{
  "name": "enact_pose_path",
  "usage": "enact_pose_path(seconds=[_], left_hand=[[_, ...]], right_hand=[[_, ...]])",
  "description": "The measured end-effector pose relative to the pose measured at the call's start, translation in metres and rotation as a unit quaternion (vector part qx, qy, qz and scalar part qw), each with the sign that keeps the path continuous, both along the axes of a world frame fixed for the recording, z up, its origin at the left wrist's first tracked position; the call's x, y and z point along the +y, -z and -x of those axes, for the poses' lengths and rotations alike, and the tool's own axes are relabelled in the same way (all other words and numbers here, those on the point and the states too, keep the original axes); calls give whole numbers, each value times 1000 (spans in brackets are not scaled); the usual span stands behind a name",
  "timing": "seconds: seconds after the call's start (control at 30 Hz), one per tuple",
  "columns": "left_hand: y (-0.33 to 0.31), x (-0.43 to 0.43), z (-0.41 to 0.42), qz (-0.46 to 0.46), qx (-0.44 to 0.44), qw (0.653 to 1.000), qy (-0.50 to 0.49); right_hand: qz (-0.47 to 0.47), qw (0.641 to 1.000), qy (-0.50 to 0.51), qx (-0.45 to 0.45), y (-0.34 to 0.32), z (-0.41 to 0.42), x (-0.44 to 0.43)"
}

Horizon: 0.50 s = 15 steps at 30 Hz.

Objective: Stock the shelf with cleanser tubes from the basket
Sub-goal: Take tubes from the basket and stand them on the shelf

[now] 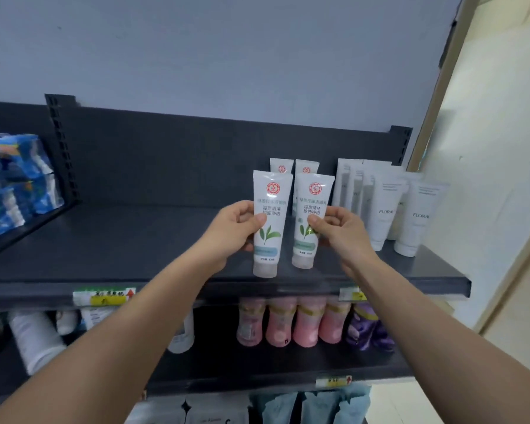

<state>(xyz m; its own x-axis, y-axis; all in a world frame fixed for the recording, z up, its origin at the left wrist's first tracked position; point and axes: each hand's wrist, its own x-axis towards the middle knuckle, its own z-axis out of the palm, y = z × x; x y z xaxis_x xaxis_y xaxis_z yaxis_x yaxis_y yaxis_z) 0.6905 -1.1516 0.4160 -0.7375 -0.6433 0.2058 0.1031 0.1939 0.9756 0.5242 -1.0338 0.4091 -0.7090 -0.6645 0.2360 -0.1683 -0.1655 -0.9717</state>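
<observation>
Now | left hand (pixel 236 231) grips left tube (pixel 271 206) | right hand (pixel 340 231) pinches right tube (pixel 312 194) | both labels: red seal, green leaf, 深层清洁 控油净透 | white tubes (pixel 383 209) nearby read FLORA

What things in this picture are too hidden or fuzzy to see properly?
All in the head view:
- The basket: outside the picture.
- Two rear white tubes with red seals: mostly hidden by the white green-leaf cleanser tubes held in the left hand and right hand.
- Yellow-green price label on the shelf edge: print blurred.
- Blue patterned packs: cut off by the left edge.
</observation>
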Motion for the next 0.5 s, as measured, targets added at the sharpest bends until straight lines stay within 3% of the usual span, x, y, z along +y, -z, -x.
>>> enact_pose_path(seconds=[0.5], left_hand=[[7, -92, 126, 32, -59, 996, -55]], right_hand=[[-16, 998, 62, -2, 16, 104, -79]])
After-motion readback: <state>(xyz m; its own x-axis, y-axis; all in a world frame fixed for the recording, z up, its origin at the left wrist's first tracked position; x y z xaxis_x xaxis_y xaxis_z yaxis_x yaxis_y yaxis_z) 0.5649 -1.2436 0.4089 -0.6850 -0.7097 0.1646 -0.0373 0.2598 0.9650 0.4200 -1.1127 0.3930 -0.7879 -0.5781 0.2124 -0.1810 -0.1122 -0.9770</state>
